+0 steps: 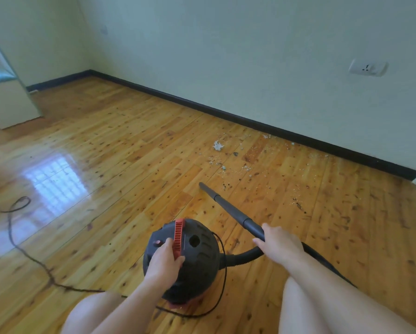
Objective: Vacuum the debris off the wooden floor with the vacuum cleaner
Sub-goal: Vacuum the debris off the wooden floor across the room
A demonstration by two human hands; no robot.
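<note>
My left hand [163,259] has its grip clamped round the red handle [178,233] on top of the black vacuum cleaner [197,261], and my right hand [280,244] grip is wrapped on the wand [228,208]. The wand tip points at the debris [218,145], which is scattered on the wooden floor [105,145] near the dark baseboard [274,128].

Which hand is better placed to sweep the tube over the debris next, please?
The right hand: it grips the black tube, whose tip points toward the debris. The left hand holds the vacuum's red handle.
</note>
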